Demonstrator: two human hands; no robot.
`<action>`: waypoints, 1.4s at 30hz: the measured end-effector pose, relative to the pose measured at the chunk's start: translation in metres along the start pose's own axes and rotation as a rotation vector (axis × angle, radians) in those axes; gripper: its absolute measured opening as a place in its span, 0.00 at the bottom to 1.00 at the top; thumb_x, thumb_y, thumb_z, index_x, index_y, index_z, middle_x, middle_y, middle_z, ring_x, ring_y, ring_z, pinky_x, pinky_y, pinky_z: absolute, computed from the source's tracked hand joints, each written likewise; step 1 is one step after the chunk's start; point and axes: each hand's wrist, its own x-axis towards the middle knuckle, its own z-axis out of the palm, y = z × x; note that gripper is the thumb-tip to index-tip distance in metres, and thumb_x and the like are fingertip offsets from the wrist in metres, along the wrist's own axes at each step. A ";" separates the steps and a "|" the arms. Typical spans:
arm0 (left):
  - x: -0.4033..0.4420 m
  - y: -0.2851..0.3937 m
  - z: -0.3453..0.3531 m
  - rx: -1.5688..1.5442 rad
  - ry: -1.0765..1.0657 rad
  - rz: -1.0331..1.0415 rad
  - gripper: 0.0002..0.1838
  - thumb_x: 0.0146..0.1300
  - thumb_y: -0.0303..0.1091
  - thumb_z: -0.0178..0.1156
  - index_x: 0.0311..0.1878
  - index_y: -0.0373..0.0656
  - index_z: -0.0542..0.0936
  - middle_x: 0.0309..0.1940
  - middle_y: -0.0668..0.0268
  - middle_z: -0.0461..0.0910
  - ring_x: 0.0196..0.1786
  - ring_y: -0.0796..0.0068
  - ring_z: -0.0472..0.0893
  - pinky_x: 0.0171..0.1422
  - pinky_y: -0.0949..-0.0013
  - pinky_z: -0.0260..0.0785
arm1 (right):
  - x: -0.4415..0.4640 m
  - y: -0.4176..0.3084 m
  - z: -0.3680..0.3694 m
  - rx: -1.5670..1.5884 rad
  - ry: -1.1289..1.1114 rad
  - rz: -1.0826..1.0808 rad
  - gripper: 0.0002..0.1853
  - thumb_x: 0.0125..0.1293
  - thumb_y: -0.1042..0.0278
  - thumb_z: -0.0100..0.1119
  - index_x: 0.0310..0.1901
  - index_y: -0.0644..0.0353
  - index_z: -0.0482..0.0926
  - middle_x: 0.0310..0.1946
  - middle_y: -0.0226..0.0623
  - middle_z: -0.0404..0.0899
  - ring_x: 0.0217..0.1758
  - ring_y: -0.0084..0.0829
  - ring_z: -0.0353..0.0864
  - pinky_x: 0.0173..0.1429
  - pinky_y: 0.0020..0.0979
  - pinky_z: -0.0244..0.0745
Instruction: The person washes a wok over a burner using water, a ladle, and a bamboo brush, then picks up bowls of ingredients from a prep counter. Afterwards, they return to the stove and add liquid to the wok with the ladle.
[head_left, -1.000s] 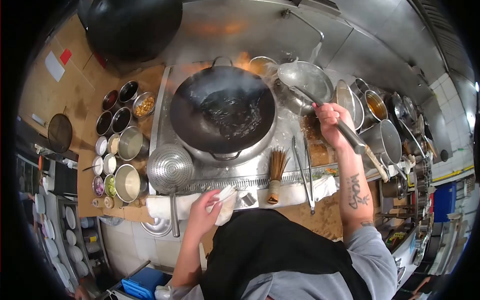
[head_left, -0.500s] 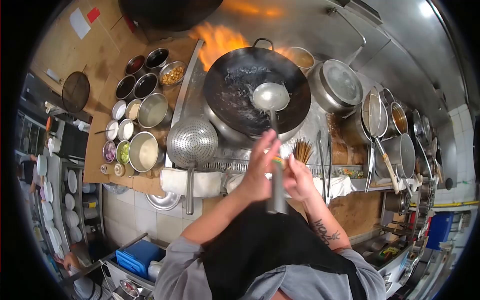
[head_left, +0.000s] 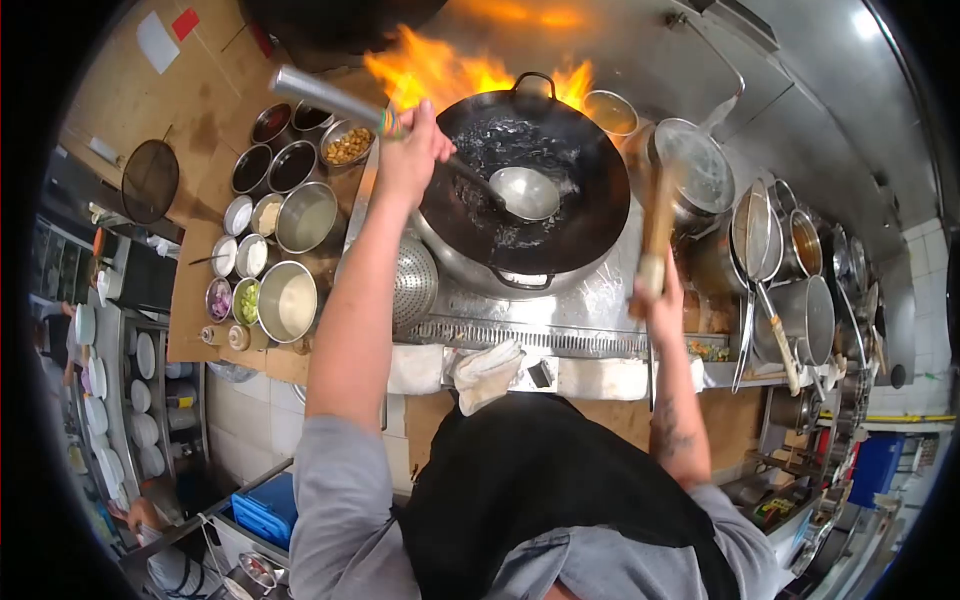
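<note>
My left hand is closed round the handle of a steel ladle. The ladle's bowl rests low inside a black wok, and its thick metal grip slants up to the left past my fingers. A little liquid glistens around the bowl. To the wok's right, my right hand grips a bamboo wok brush near its lower end; the brush stands upright and is smeared by motion. Under my left forearm, a perforated strainer is partly hidden.
Flames rise behind the wok. Left stand several metal pots and seasoning bowls. A lidded pot, strainers and a large pot stand right. Cloths lie along the front edge.
My left hand has moved up and left with the ladle, whose handle now slants left. My right hand has left the ladle's handle area and lifted the bamboo brush on the right.
</note>
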 end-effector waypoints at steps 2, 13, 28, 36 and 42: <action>0.018 -0.001 0.007 0.008 -0.031 -0.024 0.21 0.80 0.47 0.48 0.30 0.46 0.68 0.16 0.75 0.61 0.22 0.80 0.68 0.40 0.67 0.74 | 0.058 -0.048 0.026 -0.248 -0.233 -0.110 0.32 0.67 0.67 0.63 0.73 0.51 0.67 0.34 0.33 0.83 0.37 0.23 0.81 0.38 0.26 0.78; 0.017 0.000 -0.004 -0.057 0.101 -0.087 0.16 0.79 0.44 0.51 0.35 0.44 0.69 0.16 0.75 0.62 0.19 0.79 0.67 0.36 0.66 0.73 | 0.139 -0.046 0.127 -1.139 -0.483 -0.217 0.21 0.65 0.57 0.54 0.58 0.48 0.80 0.47 0.50 0.85 0.53 0.52 0.84 0.59 0.49 0.79; 0.023 -0.007 -0.004 -0.139 0.038 -0.137 0.16 0.78 0.43 0.53 0.34 0.46 0.68 0.17 0.75 0.60 0.22 0.79 0.66 0.41 0.64 0.74 | 0.117 -0.050 0.114 -1.268 -0.554 -0.342 0.21 0.64 0.52 0.56 0.57 0.45 0.82 0.43 0.46 0.87 0.47 0.48 0.86 0.54 0.46 0.82; 0.015 -0.005 -0.014 -0.086 -0.017 -0.124 0.16 0.79 0.42 0.50 0.32 0.48 0.67 0.18 0.75 0.61 0.24 0.80 0.67 0.46 0.65 0.74 | 0.143 -0.027 0.099 -1.106 -0.560 -0.324 0.25 0.63 0.49 0.57 0.60 0.45 0.82 0.43 0.51 0.86 0.49 0.49 0.86 0.57 0.43 0.81; -0.001 0.015 -0.010 0.133 -0.214 -0.045 0.20 0.80 0.43 0.49 0.28 0.48 0.67 0.17 0.76 0.62 0.25 0.80 0.68 0.53 0.63 0.75 | 0.166 -0.057 0.069 -1.138 -0.837 -0.100 0.25 0.55 0.50 0.67 0.53 0.52 0.87 0.48 0.47 0.87 0.53 0.41 0.86 0.59 0.37 0.79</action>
